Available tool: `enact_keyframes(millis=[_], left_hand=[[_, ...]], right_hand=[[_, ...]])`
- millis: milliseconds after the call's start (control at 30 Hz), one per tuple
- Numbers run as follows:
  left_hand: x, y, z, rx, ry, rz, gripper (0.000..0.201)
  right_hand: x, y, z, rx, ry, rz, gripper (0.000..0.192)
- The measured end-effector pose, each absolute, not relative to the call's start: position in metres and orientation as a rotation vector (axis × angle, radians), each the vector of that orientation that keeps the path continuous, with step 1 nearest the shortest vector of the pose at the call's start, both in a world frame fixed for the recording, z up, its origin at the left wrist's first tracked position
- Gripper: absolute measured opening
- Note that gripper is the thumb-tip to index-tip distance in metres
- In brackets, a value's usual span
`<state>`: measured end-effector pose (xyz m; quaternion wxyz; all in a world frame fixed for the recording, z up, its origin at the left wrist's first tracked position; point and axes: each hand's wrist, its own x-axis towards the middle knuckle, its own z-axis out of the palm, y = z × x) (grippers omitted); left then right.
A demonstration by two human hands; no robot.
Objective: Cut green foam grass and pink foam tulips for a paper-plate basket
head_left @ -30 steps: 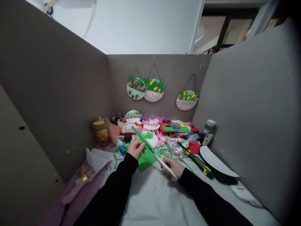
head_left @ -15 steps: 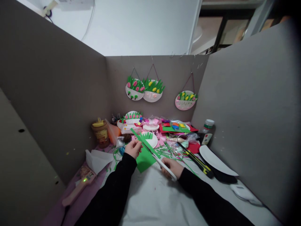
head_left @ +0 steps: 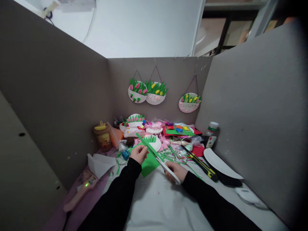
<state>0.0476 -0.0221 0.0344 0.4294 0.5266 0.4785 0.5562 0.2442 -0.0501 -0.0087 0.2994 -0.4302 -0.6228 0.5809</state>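
My left hand [head_left: 139, 154] is closed, its fingertips pinching a narrow green paper strip [head_left: 142, 139] that slants from upper left to lower right. My right hand [head_left: 176, 171] grips a pair of white-handled scissors [head_left: 166, 167], whose blades point up and left along the strip. I cannot make out how far apart the blades are. Under both hands lies a green paper sheet [head_left: 149, 166]. Just beyond them is a white paper plate [head_left: 157, 144] with green paper grass on it.
Green paper scraps [head_left: 174, 154] litter the middle. To the right are a black-and-yellow utility knife [head_left: 202, 165], a half plate [head_left: 220, 163] and a bottle [head_left: 211, 133]. A pink glue gun [head_left: 80, 194] and a brown cup [head_left: 103, 138] stand left. Decorated plates [head_left: 156, 98] hang behind.
My left hand has shifted slightly right, nearer the scissors, and the strip's far end has moved a little right and down. The right hand with the scissors has hardly moved.
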Motion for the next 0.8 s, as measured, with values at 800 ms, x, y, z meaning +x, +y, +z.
enact_keyframes(millis=[800], left_hand=[[0.0469, -0.0185, 0.0287, 1.281, 1.171, 1.435, 0.025]], right_hand=[[0.2457, -0.0456, -0.0173, -1.119, -1.664, 1.585, 0.019]])
